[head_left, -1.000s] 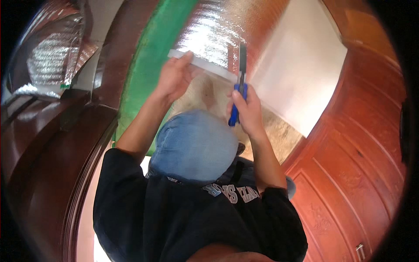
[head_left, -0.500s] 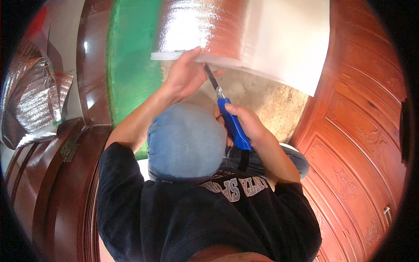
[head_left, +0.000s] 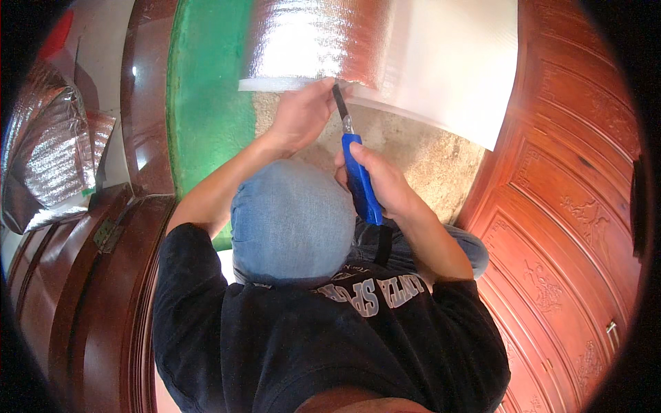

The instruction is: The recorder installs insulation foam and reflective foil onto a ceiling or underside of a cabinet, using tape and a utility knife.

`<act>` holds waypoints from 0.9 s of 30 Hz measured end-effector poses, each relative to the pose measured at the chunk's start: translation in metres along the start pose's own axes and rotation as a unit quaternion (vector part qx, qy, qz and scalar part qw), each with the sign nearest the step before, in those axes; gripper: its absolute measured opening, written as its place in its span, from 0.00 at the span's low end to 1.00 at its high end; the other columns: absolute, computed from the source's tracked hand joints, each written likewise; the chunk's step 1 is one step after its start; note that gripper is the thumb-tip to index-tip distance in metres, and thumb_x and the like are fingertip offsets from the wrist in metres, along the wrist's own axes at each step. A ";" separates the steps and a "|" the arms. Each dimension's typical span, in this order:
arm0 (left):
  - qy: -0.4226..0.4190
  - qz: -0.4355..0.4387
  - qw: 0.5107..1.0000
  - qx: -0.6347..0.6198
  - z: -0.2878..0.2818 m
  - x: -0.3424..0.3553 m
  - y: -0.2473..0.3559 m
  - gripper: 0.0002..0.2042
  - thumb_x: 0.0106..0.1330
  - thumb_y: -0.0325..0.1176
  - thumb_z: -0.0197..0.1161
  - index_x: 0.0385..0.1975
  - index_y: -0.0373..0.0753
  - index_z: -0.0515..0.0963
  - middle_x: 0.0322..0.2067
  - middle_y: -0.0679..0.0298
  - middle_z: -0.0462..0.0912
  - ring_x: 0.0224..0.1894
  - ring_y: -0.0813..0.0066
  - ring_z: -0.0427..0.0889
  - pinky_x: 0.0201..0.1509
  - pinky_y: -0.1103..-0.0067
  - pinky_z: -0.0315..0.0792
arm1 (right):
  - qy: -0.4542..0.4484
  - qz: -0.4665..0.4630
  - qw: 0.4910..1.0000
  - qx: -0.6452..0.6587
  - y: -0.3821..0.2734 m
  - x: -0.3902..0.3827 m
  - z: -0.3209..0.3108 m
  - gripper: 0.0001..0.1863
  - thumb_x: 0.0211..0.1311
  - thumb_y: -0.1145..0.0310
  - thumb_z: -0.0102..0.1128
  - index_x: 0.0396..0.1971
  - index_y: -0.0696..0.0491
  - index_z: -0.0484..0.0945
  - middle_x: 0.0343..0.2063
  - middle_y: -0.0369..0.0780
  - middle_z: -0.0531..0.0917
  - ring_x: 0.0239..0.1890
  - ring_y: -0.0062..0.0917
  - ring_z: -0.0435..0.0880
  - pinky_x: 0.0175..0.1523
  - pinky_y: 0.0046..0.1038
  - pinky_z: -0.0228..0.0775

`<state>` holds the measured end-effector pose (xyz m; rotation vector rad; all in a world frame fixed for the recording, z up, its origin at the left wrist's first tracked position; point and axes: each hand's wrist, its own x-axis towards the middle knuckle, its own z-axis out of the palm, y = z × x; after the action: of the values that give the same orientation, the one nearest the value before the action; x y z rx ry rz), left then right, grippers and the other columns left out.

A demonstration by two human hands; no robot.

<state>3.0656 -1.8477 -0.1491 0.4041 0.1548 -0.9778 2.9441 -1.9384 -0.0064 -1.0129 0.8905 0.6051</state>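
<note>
My right hand (head_left: 383, 177) is wrapped round the blue handle of a utility knife (head_left: 361, 180). Its dark blade points away from me, and the tip meets the near edge of a silvery foil-faced foam sheet (head_left: 296, 48). Beside the blade, my left hand (head_left: 303, 113) pinches that same edge; some of its fingers are hidden under the sheet. A white strip (head_left: 265, 85) of foam shows along the edge, left of my fingers. To the right, the sheet continues as a pale white surface (head_left: 454, 62).
My denim-covered knee (head_left: 296, 220) rises between my forearms. A green panel (head_left: 210, 103) lies to the left, with bare tan floor (head_left: 420, 144) under the sheet's edge. Carved reddish wooden panelling (head_left: 551, 186) runs along the right. Crumpled foil material (head_left: 55, 144) sits at far left, above dark wood (head_left: 96, 289).
My left hand has moved right and slightly away along the sheet's edge, and its fingers have closed there. The knife has moved forward, bringing its tip up to the edge beside them.
</note>
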 end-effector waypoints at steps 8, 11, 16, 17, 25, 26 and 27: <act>0.051 0.001 0.998 0.030 0.014 -0.003 0.002 0.13 0.75 0.33 0.52 0.47 0.26 0.71 0.45 0.57 0.78 0.50 0.65 0.79 0.67 0.63 0.69 | 0.012 -0.064 0.996 -0.057 0.008 -0.003 0.001 0.24 0.73 0.47 0.42 0.38 0.55 0.74 0.23 0.40 0.80 0.24 0.23 0.77 0.33 0.25 0.69; 0.056 -0.004 0.998 0.021 0.013 -0.005 0.005 0.14 0.75 0.33 0.51 0.47 0.24 0.70 0.47 0.55 0.77 0.51 0.63 0.79 0.67 0.63 0.69 | 0.008 -0.079 0.995 -0.068 0.007 0.011 0.002 0.25 0.73 0.47 0.42 0.37 0.55 0.74 0.22 0.40 0.79 0.24 0.22 0.77 0.32 0.24 0.68; 0.060 -0.014 0.998 0.013 0.007 -0.001 0.004 0.12 0.75 0.32 0.50 0.48 0.29 0.72 0.47 0.57 0.79 0.50 0.67 0.79 0.68 0.62 0.69 | 0.029 -0.077 0.994 -0.072 0.013 0.009 0.006 0.25 0.73 0.47 0.41 0.37 0.56 0.73 0.20 0.40 0.79 0.23 0.23 0.76 0.32 0.24 0.67; 0.055 -0.012 0.998 0.010 0.006 -0.002 0.003 0.12 0.75 0.33 0.50 0.48 0.29 0.72 0.47 0.57 0.79 0.50 0.67 0.79 0.67 0.62 0.70 | 0.033 -0.074 0.994 -0.069 0.015 0.007 0.007 0.25 0.73 0.47 0.41 0.37 0.56 0.73 0.20 0.40 0.79 0.23 0.23 0.76 0.32 0.25 0.67; 0.098 -0.092 0.991 0.021 0.014 -0.005 0.011 0.15 0.74 0.34 0.52 0.50 0.26 0.69 0.46 0.54 0.78 0.50 0.64 0.78 0.65 0.64 0.71 | 0.051 -0.110 0.991 -0.053 -0.007 0.024 0.016 0.24 0.74 0.49 0.43 0.39 0.56 0.75 0.22 0.36 0.78 0.22 0.19 0.75 0.28 0.21 0.66; 0.108 -0.067 0.992 0.019 0.016 -0.004 0.010 0.17 0.75 0.36 0.51 0.50 0.26 0.69 0.46 0.53 0.78 0.45 0.65 0.80 0.59 0.67 0.74 | 0.050 -0.105 0.992 -0.058 -0.009 0.024 0.017 0.24 0.74 0.49 0.42 0.40 0.56 0.75 0.22 0.37 0.78 0.22 0.18 0.75 0.28 0.21 0.66; 0.119 -0.042 0.992 0.017 0.019 -0.004 0.009 0.18 0.75 0.38 0.51 0.50 0.25 0.68 0.45 0.52 0.79 0.39 0.66 0.81 0.54 0.69 0.77 | 0.049 -0.105 0.991 -0.058 -0.006 0.022 0.017 0.24 0.74 0.49 0.42 0.40 0.56 0.75 0.22 0.37 0.78 0.22 0.18 0.75 0.28 0.21 0.66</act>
<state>3.0703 -1.8477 -0.1284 0.5481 0.3738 -1.0150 2.9664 -1.9249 -0.0180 -1.2342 0.8290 0.4354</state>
